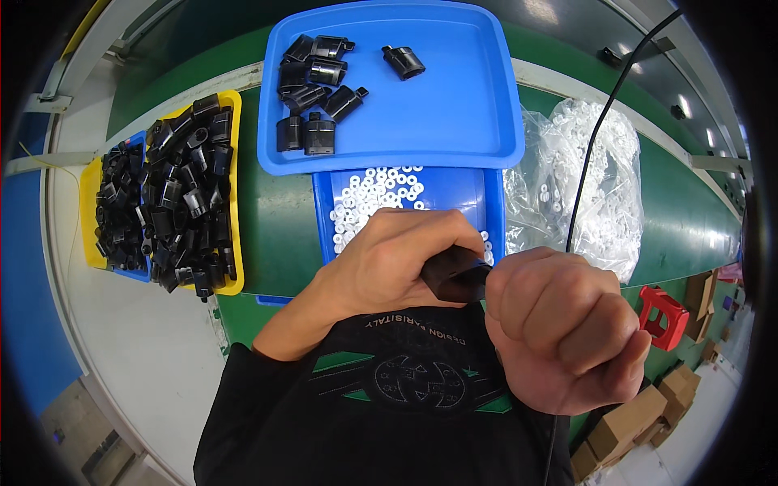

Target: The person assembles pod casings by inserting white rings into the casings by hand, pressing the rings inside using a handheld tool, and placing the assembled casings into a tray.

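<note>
In front of my chest, my left hand [401, 257] is closed round a glossy black plastic part [455, 275], a short, hollow-looking body lying sideways. My right hand [563, 328] is a fist against the right end of that part. Its fingers hide that end and whatever they grip. Just beyond my hands, a blue bin [327, 202] holds many small white rings [369, 194]. Resting on its far side, a lighter blue tray [454, 121] carries several similar black parts [320, 134], grouped at its left, and one single black part [403, 62] nearer the middle.
To the left, a yellow bin [237, 162] and a blue-edged bin are heaped with black parts [174, 194]. A clear plastic bag [596, 186] of white pieces lies right. A thin black cable [596, 134] passes by my right hand. A red stool [664, 316] and cardboard boxes [640, 425] stand lower right.
</note>
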A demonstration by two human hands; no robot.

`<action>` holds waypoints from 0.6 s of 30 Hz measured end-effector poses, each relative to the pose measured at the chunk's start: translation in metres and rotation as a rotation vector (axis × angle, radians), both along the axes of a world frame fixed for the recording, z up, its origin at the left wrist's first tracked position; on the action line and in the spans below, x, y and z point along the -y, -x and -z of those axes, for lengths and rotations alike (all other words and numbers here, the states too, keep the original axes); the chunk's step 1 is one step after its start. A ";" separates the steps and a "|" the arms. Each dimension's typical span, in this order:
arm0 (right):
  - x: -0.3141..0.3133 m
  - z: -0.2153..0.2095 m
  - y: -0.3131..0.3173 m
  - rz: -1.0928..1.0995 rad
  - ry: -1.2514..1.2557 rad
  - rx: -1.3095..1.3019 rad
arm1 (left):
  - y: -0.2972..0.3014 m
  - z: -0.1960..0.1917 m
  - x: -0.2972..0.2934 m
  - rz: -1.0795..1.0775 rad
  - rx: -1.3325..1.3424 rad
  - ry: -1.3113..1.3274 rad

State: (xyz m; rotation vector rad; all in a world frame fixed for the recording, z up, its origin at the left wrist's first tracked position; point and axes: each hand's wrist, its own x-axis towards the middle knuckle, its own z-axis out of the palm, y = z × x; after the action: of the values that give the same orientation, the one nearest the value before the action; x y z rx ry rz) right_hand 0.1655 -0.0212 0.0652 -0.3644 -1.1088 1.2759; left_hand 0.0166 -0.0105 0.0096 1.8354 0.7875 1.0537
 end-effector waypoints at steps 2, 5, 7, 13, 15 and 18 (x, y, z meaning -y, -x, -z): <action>0.001 0.001 0.000 0.010 -0.010 0.002 | 0.000 -0.001 0.000 0.006 -0.005 -0.006; 0.003 0.001 0.000 0.007 -0.024 0.008 | 0.000 -0.003 0.002 0.019 -0.010 -0.011; 0.005 0.000 0.000 0.014 -0.013 -0.001 | 0.000 -0.003 0.003 0.025 -0.008 -0.012; 0.010 0.007 0.005 0.047 -0.072 -0.083 | -0.004 -0.006 0.006 0.026 -0.008 -0.072; 0.009 0.009 0.005 0.040 -0.058 -0.077 | -0.005 -0.006 0.007 0.015 -0.041 -0.044; 0.009 0.007 0.004 0.042 -0.025 0.008 | -0.008 0.003 0.009 -0.024 0.034 -0.060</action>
State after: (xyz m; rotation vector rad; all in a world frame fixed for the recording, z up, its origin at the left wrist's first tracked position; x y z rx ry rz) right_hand 0.1612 -0.0302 0.0586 -0.3724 -1.1174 1.2233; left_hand 0.0246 -0.0199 0.0063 1.8581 0.7673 1.1321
